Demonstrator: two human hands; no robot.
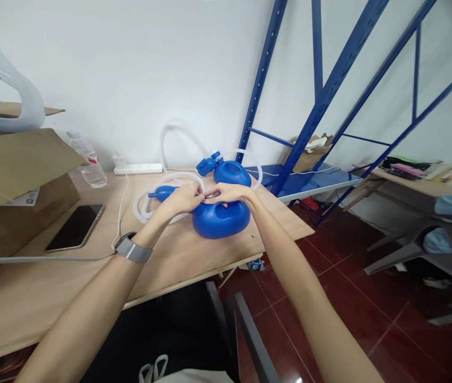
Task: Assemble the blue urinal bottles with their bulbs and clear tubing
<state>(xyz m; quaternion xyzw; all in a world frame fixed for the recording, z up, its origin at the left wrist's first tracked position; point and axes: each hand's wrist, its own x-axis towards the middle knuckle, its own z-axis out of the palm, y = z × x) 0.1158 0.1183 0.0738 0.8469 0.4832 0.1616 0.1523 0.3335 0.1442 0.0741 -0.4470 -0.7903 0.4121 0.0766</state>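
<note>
A rounded blue plastic bottle (221,222) with a moulded handle opening lies on the wooden table in front of me. My right hand (228,193) is closed over its top, thumb stretched toward my left fingers. My left hand (188,198) pinches at the bottle's neck end, and my fingers hide what is between them. Left of that hand lies a blue funnel-shaped piece (163,192), beside a coiled translucent hose (138,207). Behind, a second blue bottle (232,173) has a blue cap piece (206,166) and a hose near it.
To the left are an open cardboard box (22,170), a phone (75,227), a clear water bottle (92,167) and a power strip (140,168). A grey cable crosses by my left wrist. Blue shelving (309,133) stands right of the table (162,266).
</note>
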